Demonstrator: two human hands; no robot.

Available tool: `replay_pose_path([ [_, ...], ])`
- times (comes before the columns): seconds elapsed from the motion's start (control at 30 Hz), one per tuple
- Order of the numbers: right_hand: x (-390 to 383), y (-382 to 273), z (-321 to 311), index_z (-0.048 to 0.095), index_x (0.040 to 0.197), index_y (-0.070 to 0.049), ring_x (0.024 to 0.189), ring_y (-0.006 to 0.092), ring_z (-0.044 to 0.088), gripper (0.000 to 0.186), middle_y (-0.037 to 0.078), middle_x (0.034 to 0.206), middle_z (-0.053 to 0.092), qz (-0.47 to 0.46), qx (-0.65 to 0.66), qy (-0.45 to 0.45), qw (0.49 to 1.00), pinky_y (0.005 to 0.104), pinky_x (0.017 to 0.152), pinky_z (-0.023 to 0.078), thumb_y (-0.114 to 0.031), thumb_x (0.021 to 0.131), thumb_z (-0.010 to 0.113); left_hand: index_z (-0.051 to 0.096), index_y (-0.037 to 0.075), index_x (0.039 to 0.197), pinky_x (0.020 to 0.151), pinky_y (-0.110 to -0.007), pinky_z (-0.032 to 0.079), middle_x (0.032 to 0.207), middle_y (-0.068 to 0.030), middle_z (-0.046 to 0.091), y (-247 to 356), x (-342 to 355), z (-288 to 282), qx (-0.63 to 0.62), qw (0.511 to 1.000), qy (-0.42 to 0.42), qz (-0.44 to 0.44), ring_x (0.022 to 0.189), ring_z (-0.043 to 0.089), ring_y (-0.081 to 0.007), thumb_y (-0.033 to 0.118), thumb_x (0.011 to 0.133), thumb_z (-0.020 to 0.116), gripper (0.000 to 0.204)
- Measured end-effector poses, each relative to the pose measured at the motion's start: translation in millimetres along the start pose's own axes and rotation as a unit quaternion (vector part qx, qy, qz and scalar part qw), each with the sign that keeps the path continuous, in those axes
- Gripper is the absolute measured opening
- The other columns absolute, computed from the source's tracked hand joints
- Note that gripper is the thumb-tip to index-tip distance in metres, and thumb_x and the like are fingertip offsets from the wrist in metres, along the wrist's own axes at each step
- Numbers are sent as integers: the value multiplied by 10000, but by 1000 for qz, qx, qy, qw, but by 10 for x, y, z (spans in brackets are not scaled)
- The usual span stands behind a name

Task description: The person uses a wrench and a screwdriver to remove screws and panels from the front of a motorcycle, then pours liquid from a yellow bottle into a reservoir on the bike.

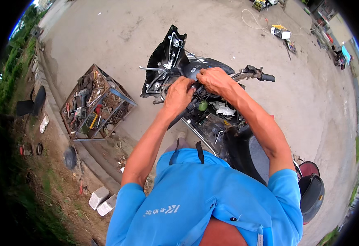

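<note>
A partly dismantled scooter (251,149) stands in front of me, its black front cover (155,80) tilted off to the left of the steering stem. My left hand (180,95) is closed at the stem, fingers bent round a small part that I cannot make out. Close beside it, my right hand (215,79) pinches something small at the same spot, hidden by the fingers. The handlebar's black grip (267,77) sticks out to the right. Below my hands lie bare wiring, a green round part (203,106) and a white crumpled piece (223,109).
To my left stands a metal tool cart (124,97) full of hand tools and parts. A stone curb (90,162) runs behind it, with two pale blocks (99,197) nearby. A black top case (311,197) is at the scooter's rear. A yellow-and-white box (281,32) sits far right.
</note>
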State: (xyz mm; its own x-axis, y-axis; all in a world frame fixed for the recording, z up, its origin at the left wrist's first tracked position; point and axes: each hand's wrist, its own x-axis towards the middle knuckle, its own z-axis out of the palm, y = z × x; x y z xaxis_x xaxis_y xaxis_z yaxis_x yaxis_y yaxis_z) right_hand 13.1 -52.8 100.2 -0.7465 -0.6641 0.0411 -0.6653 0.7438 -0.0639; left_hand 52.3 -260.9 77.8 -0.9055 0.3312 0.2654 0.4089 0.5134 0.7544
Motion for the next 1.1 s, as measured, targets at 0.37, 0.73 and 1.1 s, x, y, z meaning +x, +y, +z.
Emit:
replay_pose_path([
  [0.37, 1, -58, -174, 667, 997, -20, 929, 408, 727, 127, 191, 1005, 733, 73, 53, -25, 996, 496, 806, 579, -113, 911, 660, 753, -2, 944, 753, -428, 549, 939, -121, 690, -54, 0, -40, 39, 998, 14, 49, 861, 705, -333, 55, 883, 779, 87],
  [0.73, -23, -96, -106, 641, 1039, 8, 904, 423, 742, 163, 217, 971, 741, 78, 31, -11, 996, 518, 754, 602, -38, 885, 612, 753, -16, 1043, 817, -422, 557, 1016, -139, 670, -65, -76, 16, -74, 997, 23, 24, 904, 696, -345, 17, 909, 730, 140],
  [1.1, -65, -103, -157, 639, 1017, -18, 920, 402, 728, 112, 169, 904, 730, 78, 45, 7, 996, 500, 788, 580, -95, 957, 584, 706, -34, 956, 812, -410, 553, 1012, -154, 657, -134, -61, 71, -41, 995, 43, 76, 893, 687, -338, -17, 910, 708, 48],
])
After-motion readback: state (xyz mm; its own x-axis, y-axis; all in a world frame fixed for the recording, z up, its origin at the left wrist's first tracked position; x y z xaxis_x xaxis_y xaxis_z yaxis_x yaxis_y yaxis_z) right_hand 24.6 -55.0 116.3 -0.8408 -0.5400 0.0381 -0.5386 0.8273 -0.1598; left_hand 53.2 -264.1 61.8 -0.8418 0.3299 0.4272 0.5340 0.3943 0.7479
